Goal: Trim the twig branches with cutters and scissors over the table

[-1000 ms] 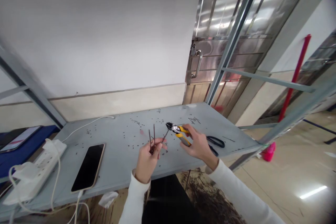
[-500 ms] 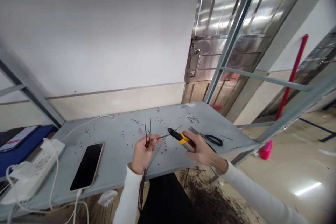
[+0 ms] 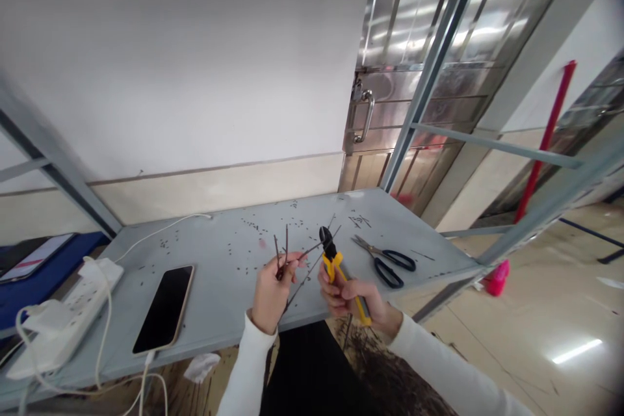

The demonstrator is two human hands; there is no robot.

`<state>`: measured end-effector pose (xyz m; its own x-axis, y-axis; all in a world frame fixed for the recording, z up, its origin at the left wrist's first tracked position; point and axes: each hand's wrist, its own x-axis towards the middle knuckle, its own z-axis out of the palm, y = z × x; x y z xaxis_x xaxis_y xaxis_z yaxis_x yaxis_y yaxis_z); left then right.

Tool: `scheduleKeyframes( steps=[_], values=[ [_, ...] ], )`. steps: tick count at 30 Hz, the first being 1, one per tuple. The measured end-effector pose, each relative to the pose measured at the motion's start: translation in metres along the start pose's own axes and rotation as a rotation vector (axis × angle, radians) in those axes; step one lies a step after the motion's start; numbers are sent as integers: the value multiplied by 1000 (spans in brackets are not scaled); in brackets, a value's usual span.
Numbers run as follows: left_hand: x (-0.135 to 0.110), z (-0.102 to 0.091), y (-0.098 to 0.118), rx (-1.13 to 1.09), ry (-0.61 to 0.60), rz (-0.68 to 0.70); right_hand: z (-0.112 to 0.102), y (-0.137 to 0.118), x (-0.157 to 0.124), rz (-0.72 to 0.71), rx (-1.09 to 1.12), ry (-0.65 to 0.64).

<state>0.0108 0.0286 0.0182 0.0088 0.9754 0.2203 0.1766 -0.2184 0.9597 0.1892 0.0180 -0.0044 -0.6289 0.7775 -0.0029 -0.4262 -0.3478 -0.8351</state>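
lt: bright, o/head | glare: steel door (image 3: 419, 19), floor (image 3: 575, 352) | edges: warped, dark corners

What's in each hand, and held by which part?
The left hand pinches several thin dark sticks between fingers and thumb, their ends poking out past the fingers. The right hand grips yellow-handled diagonal cutters by the handles, black head pointing up.

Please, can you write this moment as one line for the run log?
Left hand: thin dark sticks | right hand: yellow-handled side cutters | grey table: black-handled scissors, phone
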Motion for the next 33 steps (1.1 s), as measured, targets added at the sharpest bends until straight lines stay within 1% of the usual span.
scheduleKeyframes(
  steps=[1, 4, 6, 8, 10, 11, 12, 14, 17, 20, 22, 25, 28, 30, 31, 32, 33],
  values=[
    [-2, -1, 0, 1, 8, -11, -4, -4, 0, -45, -168, 71],
    [-10, 2, 2, 10, 60, -31, -10, -20, -2, -196, -769, 355],
    [-17, 9, 3, 28, 109, -10, -8, -30, -5, -260, -1178, 538],
    [-24, 18, 5, 65, 162, 32, -4, -37, -8, -307, -1520, 697],
    [-29, 26, 7, 104, 200, 74, -1, -40, -8, -350, -1732, 811],
    [-30, 30, 8, 114, 213, 88, -1, -40, -8, -355, -1777, 834],
    [-31, 32, 8, 118, 221, 97, 0, -40, -7, -353, -1782, 830],
    [-30, 33, 7, 113, 232, 109, 0, -39, -6, -335, -1690, 778],
    [-23, 26, 1, 89, 264, 124, 1, -35, -7, -265, -1377, 585],
    [-17, 16, -6, 67, 295, 126, 4, -28, -10, -117, -925, 400],
    [-14, 13, -8, 67, 279, 133, 9, -22, -10, -25, -583, 306],
    [-13, 17, -11, 69, 246, 161, 17, -15, -7, 52, -76, 115],
    [-12, 26, -18, 63, 246, 184, 20, -7, -4, 130, 339, -105],
    [-10, 29, -23, 59, 244, 202, 17, -2, -2, 125, 540, -227],
    [-10, 29, -24, 58, 238, 205, 15, 0, -1, 110, 601, -273],
    [-9, 29, -25, 56, 230, 202, 13, 1, -1, 102, 623, -305],
    [-9, 28, -25, 55, 217, 189, 11, 1, -1, 108, 596, -316]
  ],
)
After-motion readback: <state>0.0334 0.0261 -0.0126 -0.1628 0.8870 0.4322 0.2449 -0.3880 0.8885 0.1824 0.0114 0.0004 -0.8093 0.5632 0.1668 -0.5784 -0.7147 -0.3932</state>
